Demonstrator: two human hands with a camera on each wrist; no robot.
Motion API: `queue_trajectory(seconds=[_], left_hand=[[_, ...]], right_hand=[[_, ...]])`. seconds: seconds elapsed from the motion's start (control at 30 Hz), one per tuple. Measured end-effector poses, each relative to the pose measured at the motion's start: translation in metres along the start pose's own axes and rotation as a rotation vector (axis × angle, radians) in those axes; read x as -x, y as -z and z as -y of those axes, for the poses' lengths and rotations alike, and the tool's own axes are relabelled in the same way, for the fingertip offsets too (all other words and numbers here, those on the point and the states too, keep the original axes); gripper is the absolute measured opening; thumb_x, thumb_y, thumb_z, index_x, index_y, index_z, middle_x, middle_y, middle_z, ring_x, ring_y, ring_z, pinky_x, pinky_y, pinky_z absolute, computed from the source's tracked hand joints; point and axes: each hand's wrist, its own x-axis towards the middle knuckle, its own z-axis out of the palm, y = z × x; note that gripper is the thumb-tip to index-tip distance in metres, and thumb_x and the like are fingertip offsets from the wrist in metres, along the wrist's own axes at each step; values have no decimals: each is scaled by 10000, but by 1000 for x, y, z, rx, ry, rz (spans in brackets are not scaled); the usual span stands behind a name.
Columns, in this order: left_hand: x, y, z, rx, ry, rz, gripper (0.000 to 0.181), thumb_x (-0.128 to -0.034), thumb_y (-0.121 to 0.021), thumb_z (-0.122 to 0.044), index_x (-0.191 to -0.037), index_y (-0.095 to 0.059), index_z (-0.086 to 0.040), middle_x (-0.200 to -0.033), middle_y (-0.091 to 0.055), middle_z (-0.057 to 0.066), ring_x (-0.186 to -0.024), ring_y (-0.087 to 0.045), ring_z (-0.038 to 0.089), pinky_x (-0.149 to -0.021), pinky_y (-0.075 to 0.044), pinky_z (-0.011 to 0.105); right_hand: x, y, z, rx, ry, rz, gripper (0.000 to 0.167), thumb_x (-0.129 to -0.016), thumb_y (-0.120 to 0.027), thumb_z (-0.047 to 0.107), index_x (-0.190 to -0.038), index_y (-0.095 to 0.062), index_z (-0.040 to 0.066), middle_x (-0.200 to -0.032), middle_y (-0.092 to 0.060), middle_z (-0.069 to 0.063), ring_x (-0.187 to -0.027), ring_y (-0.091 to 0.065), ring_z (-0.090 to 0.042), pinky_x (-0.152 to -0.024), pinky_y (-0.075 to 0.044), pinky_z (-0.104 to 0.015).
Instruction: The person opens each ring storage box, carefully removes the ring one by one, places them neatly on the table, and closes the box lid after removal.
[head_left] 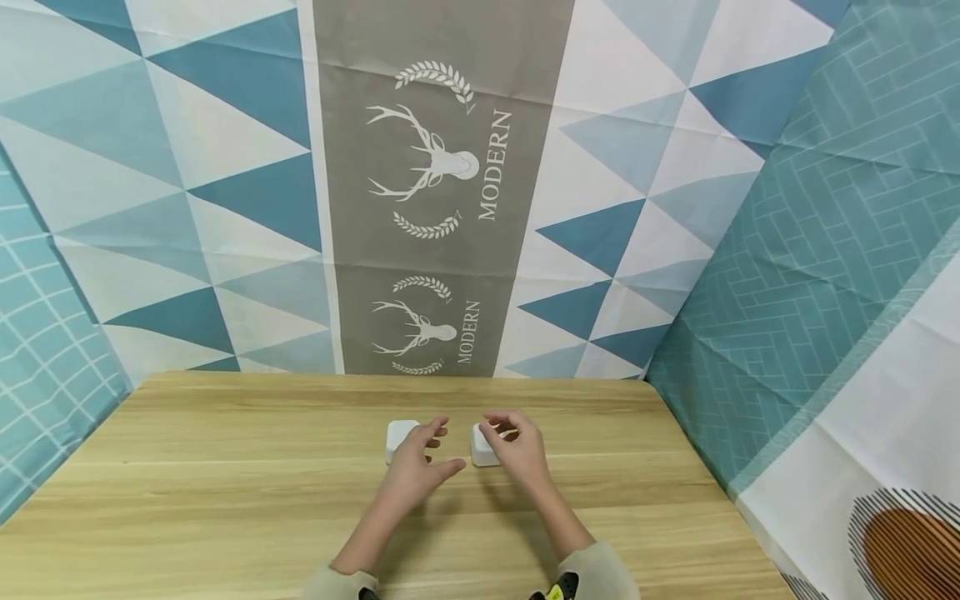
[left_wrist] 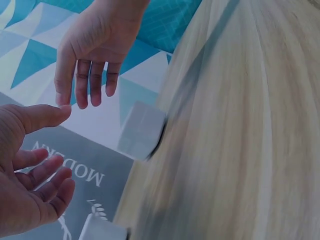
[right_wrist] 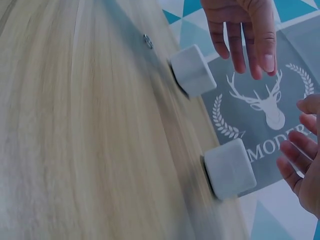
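Two small white blocks with rounded corners stand apart on the wooden table. My left hand (head_left: pixel 415 468) hovers by the left white block (head_left: pixel 400 435) and partly hides it in the head view. Its thumb and fingers are spread, with nothing between them. Over the right white block (head_left: pixel 483 450) hangs my right hand (head_left: pixel 522 454), its fingers loosely bent. In the right wrist view, a gap shows between the right hand (right_wrist: pixel 304 160) and the right block (right_wrist: pixel 229 169). A small shiny metal ring-like piece (right_wrist: pixel 148 41) lies near the left block (right_wrist: pixel 192 70).
The wooden tabletop (head_left: pixel 225 500) reaches back to a patterned cloth (head_left: pixel 427 192) with deer heads and triangles. Teal cloth (head_left: pixel 847 208) hangs along the right side, and a light-blue checked cloth (head_left: pixel 45 350) along the left.
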Motion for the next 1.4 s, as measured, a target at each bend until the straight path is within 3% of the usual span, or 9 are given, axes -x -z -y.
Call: queue_trajectory(seconds=[0.4, 0.83, 1.0, 1.13, 1.4], left_hand=[[0, -25, 9, 21, 15, -12, 694, -715, -797, -172, -1309, -495, 21, -1195, -562, 194, -1058, -550, 346, -832, -506, 435], [-5, -47, 24, -26, 4, -31, 720, -692, -804, -156, -1313, -486, 24, -1175, -574, 187, -1019, -563, 323, -821, -504, 434], [-8, -54, 27, -27, 26, -28, 724, -698, -797, -159, -1323, -478, 20, -1180, -571, 191, -1030, -562, 335, -868, -490, 465], [-10, -57, 30, -36, 29, -25, 729, -696, -795, -157, -1323, -472, 29, -1187, -565, 205, -1043, -561, 355, -895, -477, 485], [-16, -60, 34, -46, 29, -20, 748, -683, -802, -165, -1320, -468, 41, -1176, -570, 204, -1076, -557, 362, -942, -452, 496]], right_hand=[[0, 16, -19, 34, 5, -10, 185, -828, -710, 228, -984, -694, 131, -1000, -668, -43, -850, -604, -152, -719, -476, -223], [3, 22, -43, 38, -9, 49, 336, -811, -726, 188, -1098, -647, 33, -1084, -631, -104, -884, -583, -190, -718, -486, -223], [3, 24, -47, 72, 25, 72, 384, -812, -719, 185, -1138, -618, 9, -1122, -617, -143, -895, -581, -211, -718, -493, -235], [3, 24, -50, 102, 36, 112, 435, -812, -720, 186, -1181, -586, 0, -1165, -595, -169, -935, -585, -256, -744, -509, -274], [-2, 23, -54, 96, -28, 202, 530, -810, -728, 200, -1266, -536, 10, -1240, -553, -180, -1038, -572, -308, -849, -512, -405]])
